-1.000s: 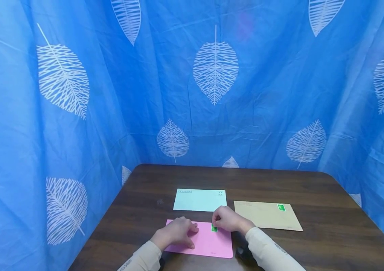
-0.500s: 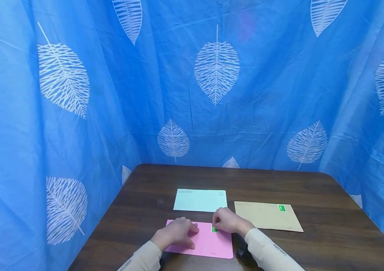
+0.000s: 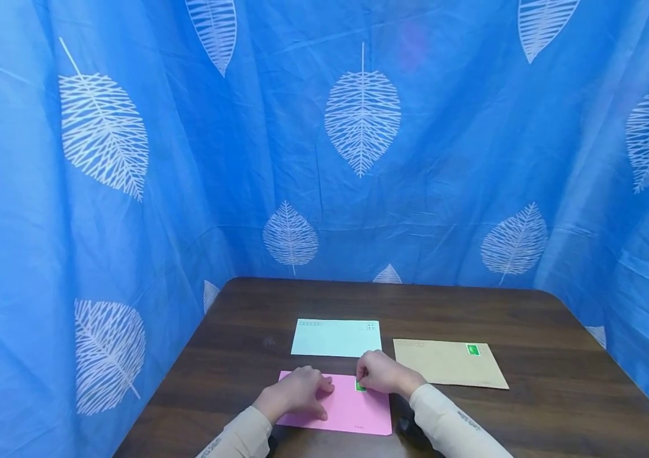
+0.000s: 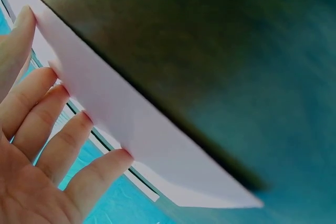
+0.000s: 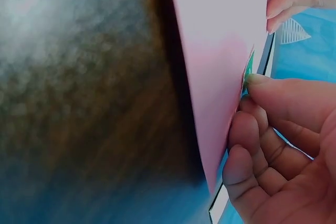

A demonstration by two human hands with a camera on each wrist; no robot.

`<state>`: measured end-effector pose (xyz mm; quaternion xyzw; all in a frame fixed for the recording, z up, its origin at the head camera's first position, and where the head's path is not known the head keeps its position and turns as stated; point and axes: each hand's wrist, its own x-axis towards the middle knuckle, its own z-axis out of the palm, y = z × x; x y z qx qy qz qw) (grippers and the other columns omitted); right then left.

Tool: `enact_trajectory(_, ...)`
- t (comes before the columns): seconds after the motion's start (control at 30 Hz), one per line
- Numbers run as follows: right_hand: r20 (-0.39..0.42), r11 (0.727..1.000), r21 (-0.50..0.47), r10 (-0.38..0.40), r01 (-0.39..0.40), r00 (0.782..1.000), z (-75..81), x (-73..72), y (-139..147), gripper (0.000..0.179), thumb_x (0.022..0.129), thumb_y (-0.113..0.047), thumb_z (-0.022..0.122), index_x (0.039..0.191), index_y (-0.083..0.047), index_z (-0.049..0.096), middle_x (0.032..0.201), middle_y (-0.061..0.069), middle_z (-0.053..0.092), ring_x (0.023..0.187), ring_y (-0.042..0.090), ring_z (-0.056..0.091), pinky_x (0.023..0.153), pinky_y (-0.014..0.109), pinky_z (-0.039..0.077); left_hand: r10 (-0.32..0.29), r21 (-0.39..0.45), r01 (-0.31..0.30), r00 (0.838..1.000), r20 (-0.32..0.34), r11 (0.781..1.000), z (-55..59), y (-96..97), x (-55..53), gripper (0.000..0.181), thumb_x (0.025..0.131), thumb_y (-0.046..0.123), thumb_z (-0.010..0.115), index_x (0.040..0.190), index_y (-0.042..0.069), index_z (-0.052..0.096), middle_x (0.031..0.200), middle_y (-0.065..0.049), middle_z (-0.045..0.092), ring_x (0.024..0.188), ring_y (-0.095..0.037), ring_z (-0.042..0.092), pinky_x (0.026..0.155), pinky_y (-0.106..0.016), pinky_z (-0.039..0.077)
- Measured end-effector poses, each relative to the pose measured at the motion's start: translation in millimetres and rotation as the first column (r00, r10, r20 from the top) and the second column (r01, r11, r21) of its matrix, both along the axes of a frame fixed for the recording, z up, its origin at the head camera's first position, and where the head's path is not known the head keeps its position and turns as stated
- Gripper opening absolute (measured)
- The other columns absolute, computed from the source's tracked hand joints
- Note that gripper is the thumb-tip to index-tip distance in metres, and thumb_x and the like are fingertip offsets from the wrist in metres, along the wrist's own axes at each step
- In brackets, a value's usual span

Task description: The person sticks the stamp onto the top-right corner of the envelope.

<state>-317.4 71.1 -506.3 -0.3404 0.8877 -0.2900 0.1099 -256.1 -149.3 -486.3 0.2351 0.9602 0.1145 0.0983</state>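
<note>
A pink envelope [image 3: 355, 412] lies flat on the dark wooden table in front of me. My left hand [image 3: 298, 389] rests on its left part, the spread fingertips touching the paper, as the left wrist view also shows. At the envelope's upper right corner is a small green stamp [image 3: 360, 387] with a white border. My right hand [image 3: 384, 372] pinches this stamp by its edge, with the thumb [image 5: 260, 80] on the green face and the other fingers curled. One edge of the stamp stands slightly off the paper in the right wrist view. The right fingers hide part of it.
A pale mint envelope [image 3: 336, 338] with printed boxes lies behind the pink one. To the right is a beige envelope [image 3: 445, 364] bearing a green stamp [image 3: 473, 350]. Blue curtains [image 3: 427, 127] with white leaf prints enclose the table [image 3: 553, 381].
Both hands stay in nearly the same place on the pink envelope and its stamp. Only a slight shift of the whole head view shows.
</note>
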Motion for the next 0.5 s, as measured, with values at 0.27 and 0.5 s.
enact_trajectory(0.27,-0.003,1.0,0.015,-0.018,0.019,1.0,1.5,2.1,-2.2,0.013,0.082,0.006,0.07,0.078,-0.006,0.073,0.074,-0.001,0.067,0.063,0.007,0.054,0.057,0.022,0.047,0.001,0.01,-0.001,1.0,0.007,1.0,0.4,0.2,0.6,0.048,0.073,0.034,0.089,0.118,0.02,0.076,0.128,0.0,0.07,0.116,-0.022,0.067,0.095,-0.031,0.054)
enact_trajectory(0.5,0.007,1.0,0.01,-0.028,0.027,1.0,2.9,2.0,-1.8,0.012,0.083,0.005,0.07,0.079,-0.006,0.073,0.074,-0.001,0.066,0.063,0.008,0.053,0.057,0.022,0.046,-0.011,0.01,0.01,1.0,0.004,1.0,0.0,0.0,-1.3,0.047,0.073,0.034,0.089,0.117,0.02,0.077,0.127,-0.001,0.07,0.116,-0.021,0.068,0.093,-0.029,0.055)
